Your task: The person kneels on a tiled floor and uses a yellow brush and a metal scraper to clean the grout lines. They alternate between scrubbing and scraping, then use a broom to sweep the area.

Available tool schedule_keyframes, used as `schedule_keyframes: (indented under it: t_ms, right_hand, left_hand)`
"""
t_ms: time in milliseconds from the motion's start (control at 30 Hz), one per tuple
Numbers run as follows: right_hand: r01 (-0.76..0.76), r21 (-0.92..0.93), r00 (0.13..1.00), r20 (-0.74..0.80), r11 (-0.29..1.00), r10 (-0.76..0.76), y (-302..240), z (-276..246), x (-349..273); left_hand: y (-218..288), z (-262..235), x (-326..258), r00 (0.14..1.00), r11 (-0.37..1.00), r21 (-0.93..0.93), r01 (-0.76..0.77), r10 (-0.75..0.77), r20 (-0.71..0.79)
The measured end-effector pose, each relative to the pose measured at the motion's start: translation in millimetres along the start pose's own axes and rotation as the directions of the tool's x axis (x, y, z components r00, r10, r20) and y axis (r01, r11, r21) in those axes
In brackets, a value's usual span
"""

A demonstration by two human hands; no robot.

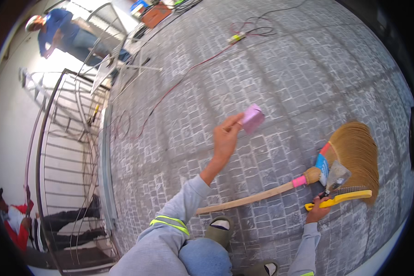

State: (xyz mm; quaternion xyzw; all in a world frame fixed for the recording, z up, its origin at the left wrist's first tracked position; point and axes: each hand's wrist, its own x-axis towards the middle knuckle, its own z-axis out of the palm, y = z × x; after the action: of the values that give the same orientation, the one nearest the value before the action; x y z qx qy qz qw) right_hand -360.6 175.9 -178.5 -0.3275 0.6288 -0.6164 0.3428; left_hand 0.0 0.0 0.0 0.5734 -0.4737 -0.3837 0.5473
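My left hand (225, 138) is stretched out over the paving, its fingers closed on a small pink folded piece (252, 118), perhaps sandpaper. At the lower right, my right hand (318, 209) grips a yellow-handled wire brush (345, 198) together with a putty knife (338, 175), whose broad blade points away from me. A straw broom (354, 149) with a long wooden handle (253, 199) appears to lie on the floor beyond these tools. The tools partly cover its bristles. The broom handle runs left toward my left forearm.
Grey block-patterned paving (193, 106) spreads ahead. A red cable (184, 77) crosses it to a yellow socket block (237, 37). Left is a metal railing (43, 152), with a person in red (16, 218) beyond it. Another person in blue (62, 32) stands by a metal chair (106, 23).
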Motion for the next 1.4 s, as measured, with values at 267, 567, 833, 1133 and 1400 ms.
schedule_keyframes:
  t_ms: [267, 567, 833, 1133, 1400]
  right_hand:
    - [-0.110, -0.024, 0.989, 0.098, 0.994, 0.112, -22, -41, 25]
    - [-0.102, 0.231, 0.993, 0.088, 0.968, 0.083, -76, 34, 44]
    - [-0.149, 0.245, 0.960, 0.269, 0.958, 0.081, -120, 105, 40]
    - [-0.056, 0.030, 0.953, 0.300, 0.998, 0.045, -141, 61, 22]
    - [-0.180, 0.117, 0.893, 0.436, 0.977, 0.112, -170, 149, 18]
  left_hand:
    - [58, 30, -173, 0.993, 0.991, 0.071, -0.110, 0.108, 0.039]
    - [121, -3, -221, 0.914, 0.915, 0.091, -0.393, 0.399, -0.067]
    - [137, -68, -244, 0.953, 0.921, 0.254, -0.295, 0.302, 0.011]
    - [52, -231, -249, 0.841, 0.971, 0.230, 0.063, 0.073, -0.537]
    - [53, -426, -400, 0.463, 0.974, -0.038, 0.222, -0.139, -0.875]
